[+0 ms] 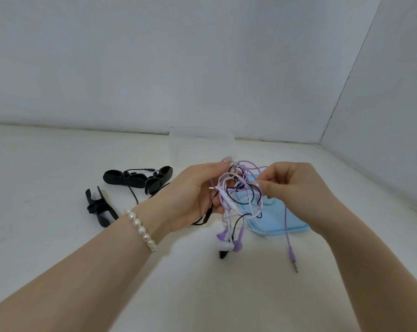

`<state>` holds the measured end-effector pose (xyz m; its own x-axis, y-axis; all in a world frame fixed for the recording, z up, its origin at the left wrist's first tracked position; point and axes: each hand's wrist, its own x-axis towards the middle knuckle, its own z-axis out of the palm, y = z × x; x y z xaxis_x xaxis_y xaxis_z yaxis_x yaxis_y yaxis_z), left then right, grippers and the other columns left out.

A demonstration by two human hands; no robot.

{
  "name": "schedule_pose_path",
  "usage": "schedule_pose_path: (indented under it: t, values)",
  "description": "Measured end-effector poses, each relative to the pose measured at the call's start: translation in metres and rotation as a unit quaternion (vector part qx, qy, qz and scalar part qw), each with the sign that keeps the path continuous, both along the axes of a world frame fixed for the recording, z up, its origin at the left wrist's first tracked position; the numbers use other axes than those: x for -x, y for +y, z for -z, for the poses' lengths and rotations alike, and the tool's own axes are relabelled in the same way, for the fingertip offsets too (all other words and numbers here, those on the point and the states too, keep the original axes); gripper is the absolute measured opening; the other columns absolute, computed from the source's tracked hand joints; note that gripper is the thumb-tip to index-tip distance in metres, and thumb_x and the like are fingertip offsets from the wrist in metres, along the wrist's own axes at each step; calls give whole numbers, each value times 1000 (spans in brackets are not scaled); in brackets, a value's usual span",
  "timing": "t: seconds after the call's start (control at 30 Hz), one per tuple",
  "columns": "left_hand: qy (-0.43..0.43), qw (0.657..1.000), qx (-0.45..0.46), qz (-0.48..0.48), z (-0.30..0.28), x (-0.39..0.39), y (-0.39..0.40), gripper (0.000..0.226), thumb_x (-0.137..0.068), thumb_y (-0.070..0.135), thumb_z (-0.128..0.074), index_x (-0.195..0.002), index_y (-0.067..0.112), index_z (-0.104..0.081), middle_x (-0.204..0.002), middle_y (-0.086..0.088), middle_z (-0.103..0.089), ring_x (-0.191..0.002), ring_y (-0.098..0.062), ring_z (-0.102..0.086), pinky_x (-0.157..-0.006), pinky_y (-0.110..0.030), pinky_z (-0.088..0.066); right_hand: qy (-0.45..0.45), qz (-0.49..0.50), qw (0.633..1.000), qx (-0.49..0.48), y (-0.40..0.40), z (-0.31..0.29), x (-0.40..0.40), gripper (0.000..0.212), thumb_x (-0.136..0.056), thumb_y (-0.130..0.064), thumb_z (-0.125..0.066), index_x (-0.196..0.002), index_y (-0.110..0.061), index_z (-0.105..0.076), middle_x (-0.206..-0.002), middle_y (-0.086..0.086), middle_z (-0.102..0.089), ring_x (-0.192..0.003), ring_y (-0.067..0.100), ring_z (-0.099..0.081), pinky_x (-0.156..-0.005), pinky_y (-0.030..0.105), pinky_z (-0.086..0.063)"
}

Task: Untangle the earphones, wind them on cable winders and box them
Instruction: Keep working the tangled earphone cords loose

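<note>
Hiding behind earphone tangle [238, 192]: blue lid [274, 219], partly; clear box [200, 140] faint.

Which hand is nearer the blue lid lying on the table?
Right. The right hand pinches a cable directly over the blue lid, overlapping its edge in the head view. The left hand holds the earphone tangle on the lid's far left side.

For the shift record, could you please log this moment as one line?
step: untangling | left hand: holds earphone tangle | right hand: pinches purple cable | black cable winders: unused | blue lid: on table
</note>
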<state>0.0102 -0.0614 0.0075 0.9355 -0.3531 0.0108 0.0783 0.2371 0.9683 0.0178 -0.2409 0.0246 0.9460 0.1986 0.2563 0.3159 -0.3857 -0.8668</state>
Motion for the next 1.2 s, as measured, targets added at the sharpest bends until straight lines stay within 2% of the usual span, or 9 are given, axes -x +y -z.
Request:
schedule_pose_path:
  t: [0.1,0.23,0.37,0.57,0.73,0.87,1.0,1.07,1.2]
  values:
    - [-9,999,43,22,-1,0,4,21,-71,21,-51,-86,9,-59,-75,-9,-45,-57,-16,-36,-52,-25,-38,-18,30,998,-46,-2,-1,-1,18,-81,-4,-68,-65,-10,-61,-44,-9,-57,-43,-2,-48,-48,8,-37]
    - [-21,999,36,14,2,-3,5,33,-60,0,-45,-91,2,-56,-61,-2,-47,-45,-11,-35,-47,-22,-39,-19,47,994,-101,-5,-3,-1,20,-87,-5,-61,-68,-9,-57,-50,-4,-63,-45,2,-54,-46,10,-38]
    - [-18,1000,-7,-22,6,-5,2,26,-76,-21,-51,-87,2,-58,-68,-9,-58,-54,-17,-45,-48,-20,-47,15,39,990,-135,-6,-3,-2,20,-89,-4,-56,-70,-10,-55,-59,-2,-69,-49,6,-59,-48,13,-41]
    - [-3,992,-67,-105,11,-10,6,11,-79,-5,-64,-77,5,-59,-60,-4,-64,-45,-9,-57,-48,-18,-49,43,17,982,-181,-8,-4,-3,20,-91,-3,-53,-72,-10,-52,-63,3,-70,-51,10,-60,-50,17,-41]
    - [9,992,-27,-126,9,-12,8,8,-84,4,-62,-76,7,-64,-55,3,-57,-45,-7,-45,-46,-17,-39,51,29,997,-58,-10,-6,0,16,-81,-4,-66,-65,-7,-62,-59,1,-67,-51,6,-57,-53,16,-41]
    - [-9,989,-66,-131,9,-12,4,8,-84,6,-62,-77,5,-66,-52,1,-53,-44,-6,-40,-48,-20,-31,69,17,996,47,-6,-3,0,17,-77,-7,-71,-62,-10,-64,-60,2,-62,-54,6,-53,-54,14,-39]
    - [-28,986,-100,-130,11,-12,3,11,-84,7,-63,-74,7,-68,-58,-3,-52,-49,-9,-38,-54,-25,-26,19,43,999,24,-5,-4,1,6,-78,-14,-71,-73,-13,-68,-72,3,-64,-64,8,-52,-58,16,-39]
    - [-37,987,-100,-119,12,-12,3,10,-84,6,-62,-76,5,-68,-56,-1,-54,-48,-7,-40,-51,-20,-31,-27,33,999,11,-1,-6,3,3,-78,-20,-72,-80,-18,-71,-78,3,-67,-65,5,-53,-58,7,-39]
    - [-59,988,-106,-99,13,-9,0,8,-81,9,-65,-75,4,-67,-58,-2,-55,-48,-7,-41,-50,-18,-35,-32,-12,997,72,11,-1,6,4,-79,-16,-73,-82,-13,-73,-69,-9,-65,-50,-9,-52,-53,3,-35]
